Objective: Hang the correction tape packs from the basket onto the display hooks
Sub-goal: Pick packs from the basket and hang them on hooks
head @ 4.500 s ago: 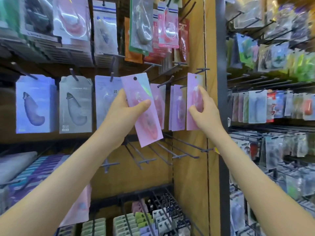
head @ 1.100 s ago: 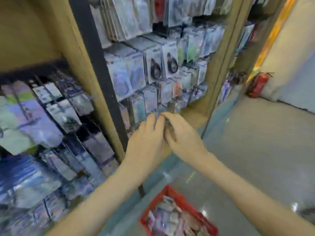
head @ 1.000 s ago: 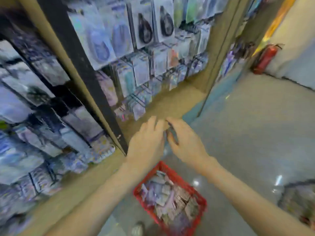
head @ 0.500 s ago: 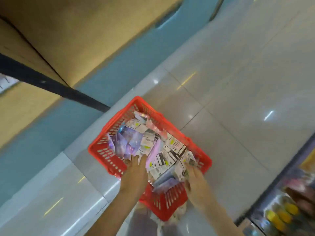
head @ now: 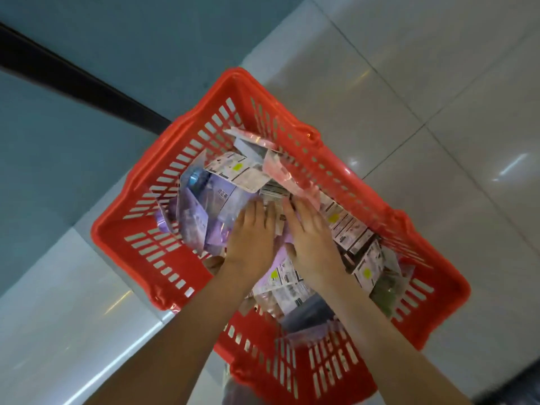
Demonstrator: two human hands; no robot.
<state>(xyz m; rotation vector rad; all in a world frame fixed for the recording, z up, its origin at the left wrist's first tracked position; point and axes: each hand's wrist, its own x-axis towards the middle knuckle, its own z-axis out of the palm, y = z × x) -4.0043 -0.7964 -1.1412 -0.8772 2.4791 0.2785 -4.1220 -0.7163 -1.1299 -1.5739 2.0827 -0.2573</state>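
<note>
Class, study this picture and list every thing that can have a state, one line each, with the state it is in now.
Red basket, standing on the tiled floor, heaped with correction tape packs.
Correction tape packs, loose and jumbled inside the basket.
Left hand, open, fingers straight, lying flat on the packs.
Right hand, open, fingers straight, lying flat on the packs.
</note>
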